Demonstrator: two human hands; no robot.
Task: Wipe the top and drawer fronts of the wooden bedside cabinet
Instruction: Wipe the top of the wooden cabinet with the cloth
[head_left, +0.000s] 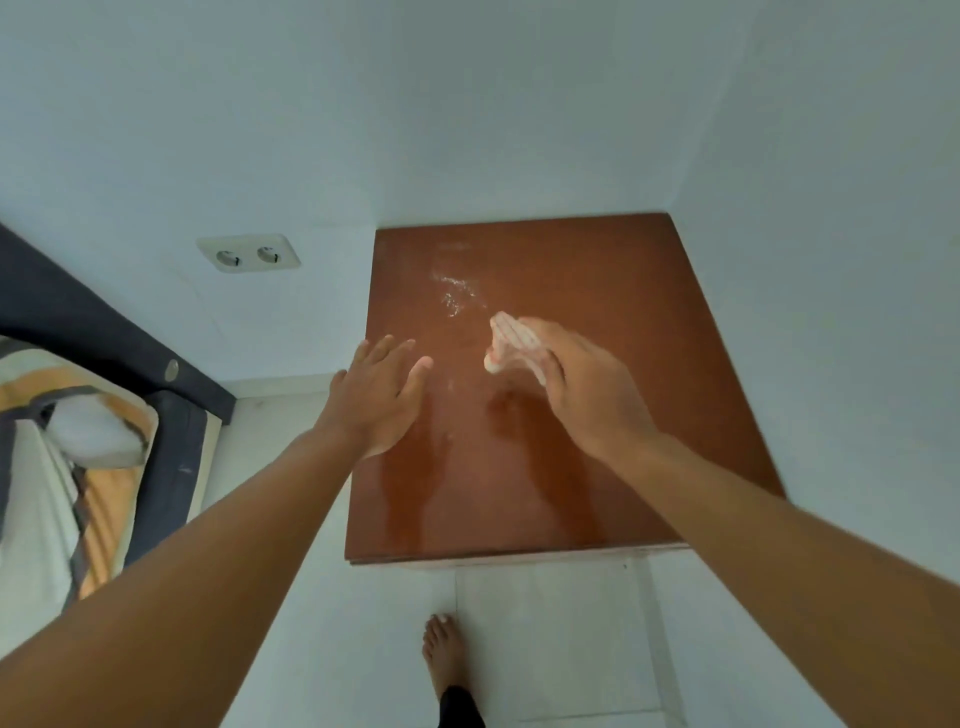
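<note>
Cloth (511, 340), soft and light, sits bunched in the right hand (582, 384), whose grip is closed on it; it should crumple easily, so hold it balled in the palm. It hovers over the cabinet top (597, 280), with a whitish smear (456, 293) just beyond it. The left hand (376, 397) is open and empty beside it. Drawer fronts are hidden; no containers show.

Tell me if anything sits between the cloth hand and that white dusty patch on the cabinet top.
Nothing visible does. The right hand holds the cloth just short of the white residue, with only bare cabinet top between. The open left hand is off to the side.
</note>
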